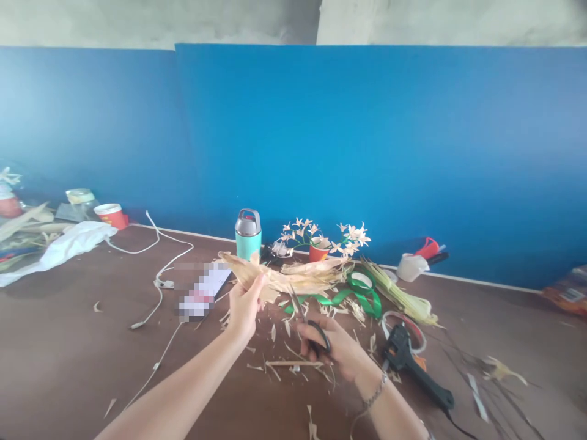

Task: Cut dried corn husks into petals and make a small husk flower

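Observation:
My left hand (245,305) is closed on a pale dried corn husk (241,269), with its broad end sticking up to the left above the thumb. In my right hand (332,345) is a pair of scissors (318,336) with black handles, its blades pointing up and away towards the husks. More dried husks (307,278) lie on the table just beyond both hands. Husk scraps (288,328) and a thin wooden stick (293,363) lie between and below the hands. Green ribbon (342,298) curls beyond the scissors.
A black glue gun (419,366) lies right of my right arm, near a tape roll (415,333). Behind stand a turquoise flask (248,238) and a red cup (318,250) of husk flowers. A phone (206,290) and white cables (160,293) lie left. A blue partition (367,134) closes the back.

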{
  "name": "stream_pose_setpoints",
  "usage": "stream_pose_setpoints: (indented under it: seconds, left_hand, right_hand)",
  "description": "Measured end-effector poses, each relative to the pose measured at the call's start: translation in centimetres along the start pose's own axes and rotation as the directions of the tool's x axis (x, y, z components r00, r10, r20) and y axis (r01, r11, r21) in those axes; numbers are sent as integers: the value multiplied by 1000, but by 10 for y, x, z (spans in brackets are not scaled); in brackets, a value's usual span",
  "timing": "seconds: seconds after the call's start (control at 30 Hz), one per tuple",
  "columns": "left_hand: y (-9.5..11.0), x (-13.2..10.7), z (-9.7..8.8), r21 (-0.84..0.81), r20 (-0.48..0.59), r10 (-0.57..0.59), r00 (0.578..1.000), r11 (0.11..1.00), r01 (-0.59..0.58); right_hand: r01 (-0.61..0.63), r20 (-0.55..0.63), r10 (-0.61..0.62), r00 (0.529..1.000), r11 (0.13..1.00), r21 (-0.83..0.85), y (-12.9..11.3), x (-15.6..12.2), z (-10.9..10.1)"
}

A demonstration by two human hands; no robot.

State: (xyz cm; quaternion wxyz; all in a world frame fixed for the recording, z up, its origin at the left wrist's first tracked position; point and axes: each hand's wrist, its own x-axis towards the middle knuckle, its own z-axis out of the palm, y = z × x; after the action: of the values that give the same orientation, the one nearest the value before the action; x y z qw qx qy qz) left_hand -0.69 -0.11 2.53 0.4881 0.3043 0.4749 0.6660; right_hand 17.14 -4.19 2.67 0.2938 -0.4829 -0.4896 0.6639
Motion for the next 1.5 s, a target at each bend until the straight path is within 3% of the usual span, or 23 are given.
stream_pose_setpoints:
  seconds: [0.13, 0.27, 0.6, 1.5]
  left_hand:
    - [7, 2, -2, 48, -64, 13, 998, 999, -10]
    - [6, 0, -5, 193, -46, 101, 994, 977, -90]
    - [-12, -4, -4, 300, 82, 222, 972, 924, -237]
    - [-14, -10, -1, 265, 119, 210, 970, 935, -235]
  right_hand:
    - [-24, 178, 32, 984, 999, -46, 1, -2, -1]
    - [26, 244, -22, 970, 1000, -14, 3, -2, -1]
    - [31, 176, -34, 984, 999, 21, 2, -1, 2]
    - [68, 187, -66, 980, 998, -4, 4, 0, 2]
